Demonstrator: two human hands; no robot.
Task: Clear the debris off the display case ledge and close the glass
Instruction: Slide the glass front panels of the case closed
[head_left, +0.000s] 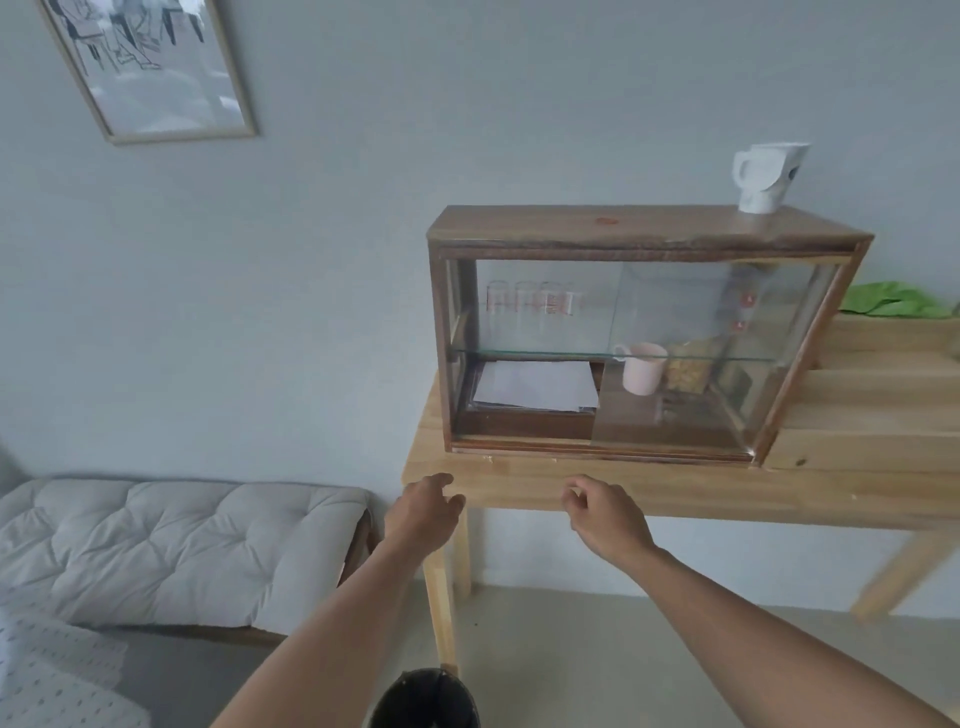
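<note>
A dark wooden display case (644, 234) with sliding glass panes (675, 364) stands on a light wooden table (675, 493). The left part of its front looks open, the pane slid to the right. Small pale crumbs (488, 458) lie by the case's bottom front ledge (597, 451). Inside are white paper (535, 385), a pink mug (644, 375) and several glasses on a glass shelf. My left hand (423, 512) hovers at the table's front left corner, fingers loosely apart, holding nothing. My right hand (605, 512) hovers beside it, fingers curled, nothing visible in it.
A white mug (766, 176) stands on top of the case. A green cloth (893, 301) lies on the raised shelf behind it to the right. A black bin (426, 699) sits on the floor below my arms. A cushioned bench (171, 540) is at left.
</note>
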